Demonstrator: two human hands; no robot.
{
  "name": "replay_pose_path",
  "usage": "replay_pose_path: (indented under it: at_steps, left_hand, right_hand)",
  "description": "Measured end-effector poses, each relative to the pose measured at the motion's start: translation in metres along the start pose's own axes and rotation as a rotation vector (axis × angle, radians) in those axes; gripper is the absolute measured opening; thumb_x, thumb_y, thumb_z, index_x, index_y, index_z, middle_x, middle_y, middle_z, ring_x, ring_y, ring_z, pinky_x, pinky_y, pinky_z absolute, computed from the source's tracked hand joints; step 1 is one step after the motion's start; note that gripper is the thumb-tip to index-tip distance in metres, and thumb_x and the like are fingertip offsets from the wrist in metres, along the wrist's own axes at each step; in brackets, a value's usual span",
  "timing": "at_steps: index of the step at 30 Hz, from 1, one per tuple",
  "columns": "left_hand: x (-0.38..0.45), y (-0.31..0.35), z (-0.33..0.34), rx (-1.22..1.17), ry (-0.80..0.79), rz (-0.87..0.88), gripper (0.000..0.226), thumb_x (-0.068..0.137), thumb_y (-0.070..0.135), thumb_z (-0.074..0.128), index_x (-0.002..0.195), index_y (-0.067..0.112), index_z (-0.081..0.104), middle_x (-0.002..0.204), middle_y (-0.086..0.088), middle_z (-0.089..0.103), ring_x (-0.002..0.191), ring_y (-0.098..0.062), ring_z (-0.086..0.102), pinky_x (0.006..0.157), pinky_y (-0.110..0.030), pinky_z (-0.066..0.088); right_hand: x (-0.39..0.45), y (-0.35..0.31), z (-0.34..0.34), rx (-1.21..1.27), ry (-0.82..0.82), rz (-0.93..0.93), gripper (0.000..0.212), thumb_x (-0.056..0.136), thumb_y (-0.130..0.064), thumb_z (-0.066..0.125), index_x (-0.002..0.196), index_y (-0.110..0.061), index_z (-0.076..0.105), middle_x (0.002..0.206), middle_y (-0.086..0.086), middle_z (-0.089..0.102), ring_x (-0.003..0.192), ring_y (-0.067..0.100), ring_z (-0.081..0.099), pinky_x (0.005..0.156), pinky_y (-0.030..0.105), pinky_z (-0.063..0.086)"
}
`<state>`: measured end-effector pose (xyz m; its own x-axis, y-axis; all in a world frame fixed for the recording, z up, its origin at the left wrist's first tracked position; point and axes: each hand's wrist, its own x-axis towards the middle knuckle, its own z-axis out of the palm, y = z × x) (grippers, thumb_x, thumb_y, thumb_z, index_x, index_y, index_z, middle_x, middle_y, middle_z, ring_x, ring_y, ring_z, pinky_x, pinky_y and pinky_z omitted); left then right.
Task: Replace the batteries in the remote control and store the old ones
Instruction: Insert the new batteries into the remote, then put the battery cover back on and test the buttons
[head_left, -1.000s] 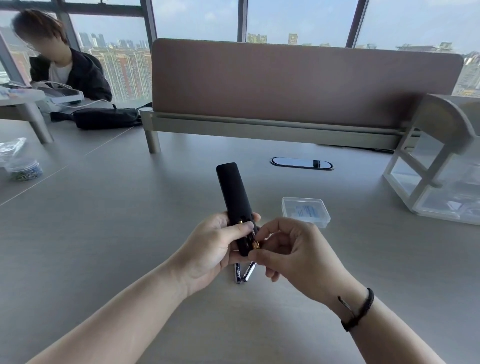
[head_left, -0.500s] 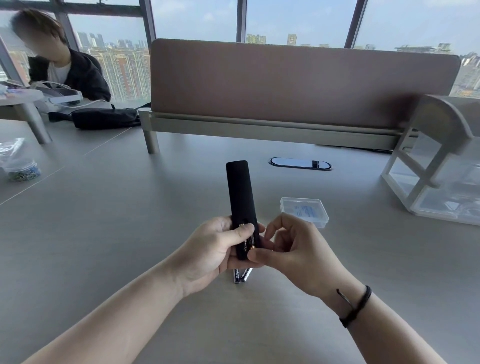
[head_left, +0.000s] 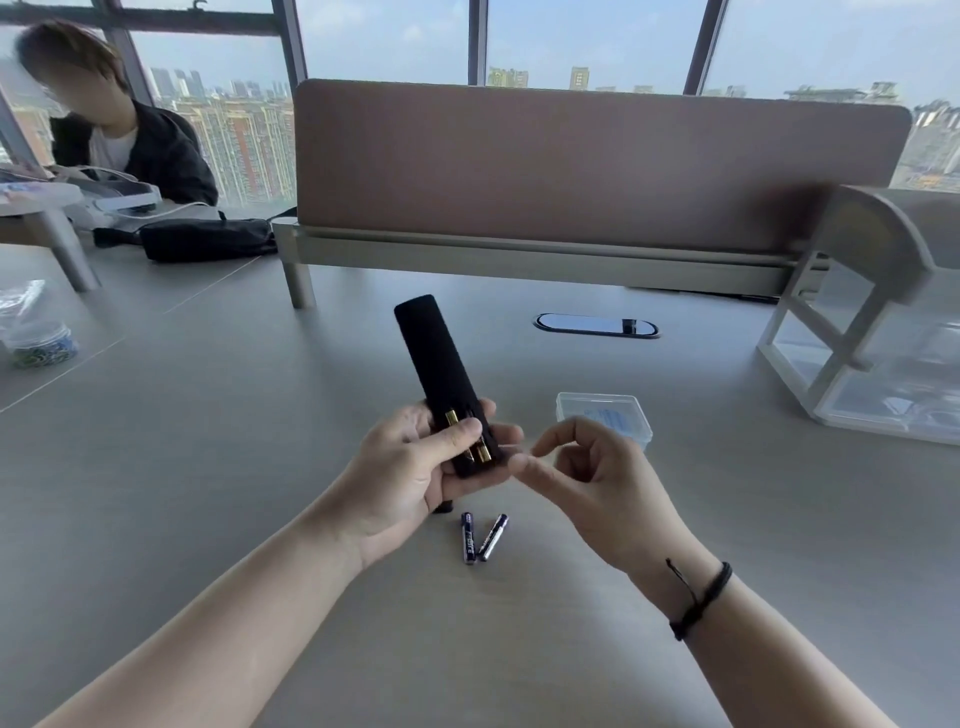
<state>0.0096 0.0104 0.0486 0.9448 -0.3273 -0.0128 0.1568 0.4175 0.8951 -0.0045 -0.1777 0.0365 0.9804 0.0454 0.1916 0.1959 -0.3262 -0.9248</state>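
My left hand (head_left: 415, 467) grips the lower end of a black remote control (head_left: 436, 364), back side up, its far end tilted away from me. Two gold-capped batteries (head_left: 480, 452) sit in its open compartment, and my left thumb presses across them. My right hand (head_left: 587, 478) hovers just right of the remote with curled, parted fingers and nothing in it. Two dark blue batteries (head_left: 478, 538) lie side by side on the table (head_left: 208, 467) below my hands. A small dark piece (head_left: 442, 508) peeks out under my left hand; I cannot tell what it is.
A clear plastic box (head_left: 605, 415) lies on the table behind my right hand. A white organiser with clear drawers (head_left: 872, 332) stands at the right. A brown desk divider (head_left: 571, 166) closes the far side. Another person sits at the far left, beside a black pouch (head_left: 208, 239).
My right hand has let go of the remote's lower end and drawn back to the right. The remote tilted left, showing both gold-capped batteries, and the two loose batteries are in full view.
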Motion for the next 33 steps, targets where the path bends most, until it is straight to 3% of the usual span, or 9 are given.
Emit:
replay_pose_path:
  at_steps: [4, 6, 9, 16, 20, 26, 29, 33]
  left_hand:
    - [0.006, 0.003, -0.009, -0.131, 0.143, 0.099, 0.018, 0.1, -0.002, 0.043, 0.113, -0.002, 0.054, 0.106, -0.03, 0.07, 0.096, -0.039, 0.072, 0.08, -0.038, 0.061]
    - [0.008, 0.003, -0.011, -0.167, 0.217, 0.133, 0.016, 0.101, -0.003, 0.042, 0.111, -0.002, 0.054, 0.104, -0.03, 0.069, 0.095, -0.039, 0.072, 0.078, -0.037, 0.062]
    - [0.011, 0.003, -0.012, -0.176, 0.296, 0.172, 0.013, 0.101, -0.003, 0.044, 0.104, -0.001, 0.056, 0.097, -0.026, 0.07, 0.091, -0.038, 0.072, 0.073, -0.034, 0.062]
    - [0.011, 0.002, -0.01, -0.176, 0.303, 0.165, 0.013, 0.101, -0.002, 0.044, 0.101, 0.0, 0.056, 0.095, -0.024, 0.07, 0.092, -0.038, 0.072, 0.071, -0.033, 0.062]
    - [0.009, 0.003, -0.008, -0.184, 0.3, 0.178, 0.013, 0.101, -0.003, 0.044, 0.1, 0.0, 0.057, 0.095, -0.026, 0.07, 0.093, -0.04, 0.071, 0.074, -0.035, 0.062]
    - [0.01, 0.006, -0.011, -0.223, 0.324, 0.206, 0.014, 0.1, -0.002, 0.045, 0.101, 0.001, 0.058, 0.096, -0.025, 0.071, 0.093, -0.038, 0.072, 0.078, -0.036, 0.062]
    - [0.009, 0.008, -0.012, -0.253, 0.295, 0.202, 0.013, 0.1, -0.001, 0.047, 0.103, 0.001, 0.06, 0.098, -0.025, 0.072, 0.094, -0.038, 0.073, 0.075, -0.035, 0.062]
    - [0.005, 0.013, -0.016, -0.284, 0.182, 0.185, 0.016, 0.098, -0.001, 0.048, 0.109, 0.001, 0.061, 0.1, -0.023, 0.074, 0.097, -0.037, 0.073, 0.074, -0.034, 0.061]
  right_hand:
    - [0.003, 0.005, 0.002, -0.06, 0.108, 0.043, 0.021, 0.085, -0.03, 0.076, 0.069, -0.02, 0.064, 0.046, -0.01, 0.045, 0.04, 0.006, 0.034, 0.042, 0.021, 0.031]
    - [0.002, 0.01, 0.008, -0.216, 0.117, 0.006, 0.017, 0.084, -0.032, 0.075, 0.071, -0.024, 0.067, 0.053, -0.011, 0.054, 0.044, 0.005, 0.042, 0.048, 0.023, 0.039]
    - [-0.001, 0.016, 0.018, -0.53, 0.068, -0.119, 0.015, 0.083, -0.045, 0.07, 0.083, -0.029, 0.069, 0.072, -0.013, 0.063, 0.065, 0.005, 0.055, 0.063, 0.03, 0.05]
    - [0.015, 0.001, 0.062, -0.797, -0.024, -0.152, 0.058, 0.074, -0.074, 0.057, 0.109, -0.029, 0.067, 0.104, -0.008, 0.066, 0.108, 0.016, 0.057, 0.088, 0.031, 0.045]
    - [0.027, -0.002, 0.086, -0.902, -0.031, -0.121, 0.061, 0.067, -0.078, 0.051, 0.085, -0.021, 0.062, 0.09, 0.0, 0.067, 0.091, 0.025, 0.064, 0.074, 0.035, 0.046]
    - [0.036, -0.004, 0.1, -0.781, -0.062, -0.037, 0.035, 0.072, -0.055, 0.06, 0.078, -0.021, 0.056, 0.079, -0.002, 0.065, 0.071, 0.024, 0.06, 0.056, 0.03, 0.041]
    - [0.037, -0.007, 0.098, -0.735, -0.07, 0.003, 0.04, 0.068, -0.056, 0.061, 0.069, -0.017, 0.052, 0.07, -0.001, 0.063, 0.064, 0.023, 0.058, 0.053, 0.029, 0.04]
    - [0.038, -0.014, 0.076, -0.691, 0.047, 0.037, 0.047, 0.064, -0.052, 0.063, 0.053, -0.01, 0.045, 0.049, 0.005, 0.049, 0.051, 0.026, 0.048, 0.047, 0.03, 0.038]
